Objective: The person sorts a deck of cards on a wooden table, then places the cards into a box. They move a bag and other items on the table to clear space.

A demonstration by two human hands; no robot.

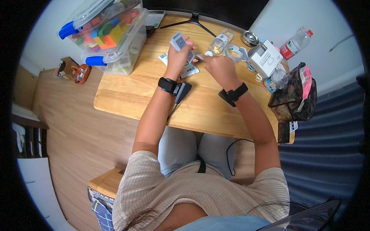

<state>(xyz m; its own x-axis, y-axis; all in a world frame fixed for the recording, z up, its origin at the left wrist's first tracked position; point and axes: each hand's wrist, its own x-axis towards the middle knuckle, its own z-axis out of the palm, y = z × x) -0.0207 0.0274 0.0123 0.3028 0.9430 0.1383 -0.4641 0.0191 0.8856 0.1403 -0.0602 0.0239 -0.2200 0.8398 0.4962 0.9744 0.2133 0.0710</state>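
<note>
A stack of small printed cards, or a clear case holding them, is gripped in my left hand above the wooden table. My right hand is just to the right, its fingers curled and the fingertips close to a thin dark object between the hands; whether they grip it cannot be told. Under the hands lies a white printed packet. Beyond my right hand a clear plastic bottle lies on its side, its white cap near my knuckles. Each wrist wears a black strap with a device.
Rolls of clear tape, a metal bowl, a white box, a red-capped bottle and a black mesh bag stand right. Left are stacked clear bins of coloured blocks. A monitor stand is at the back.
</note>
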